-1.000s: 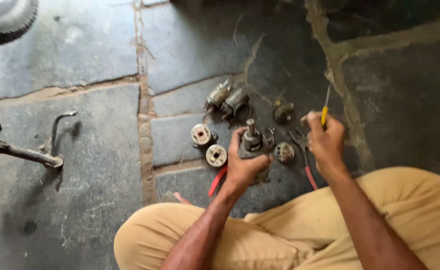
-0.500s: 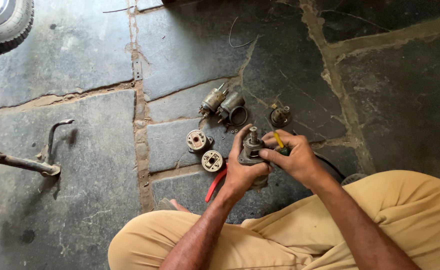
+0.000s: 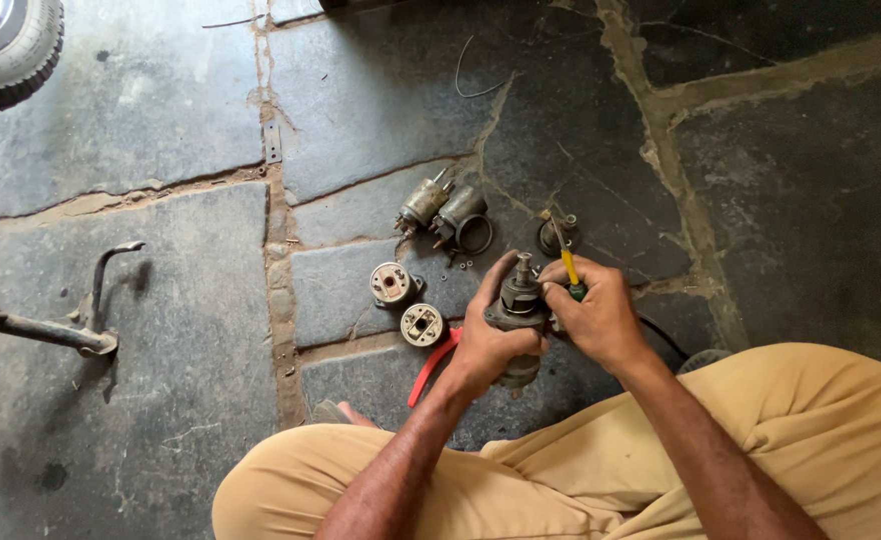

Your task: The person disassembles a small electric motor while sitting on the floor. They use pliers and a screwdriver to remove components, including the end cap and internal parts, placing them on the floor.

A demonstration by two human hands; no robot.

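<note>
Motor housing (image 3: pixel 519 312), a stubby grey metal cylinder, sits upright in the left hand (image 3: pixel 486 345), held just above the lap with its short shaft pointing up. Fingers are wrapped tight around the body, thumb along the side. It looks dense and rigid, probably heavy for its size, maybe greasy too, so the broad barrel seems the safest place to grip, not the thin shaft on top.

Right beside it, touching, the right hand (image 3: pixel 601 315) is closed around a screwdriver (image 3: pixel 564 255) with a yellow and green handle. Its shank angles up and away from the knuckles; where the tip ends I cannot tell.

Under the hands, a red-handled tool (image 3: pixel 429 368) lies on the stone floor (image 3: pixel 161 300), partly hidden by the left wrist. A black cable (image 3: pixel 664 338) curves out from behind the right wrist.

Just beyond, two round end caps (image 3: pixel 408 305) rest flat on a slab, faces up, near each other. Farther out, two more small motors (image 3: pixel 441 207) lie on their sides, touching, with a loose ring (image 3: pixel 476 235) against them and tiny bits of hardware scattered below. A dark round part (image 3: pixel 557 235) sits to the right of those.

No trays, no boxes, nothing holding parts: everything lies loose on the floor.

Far left, a bent metal stand (image 3: pixel 91 320); top left corner, a tyre (image 3: pixel 16 45).
</note>
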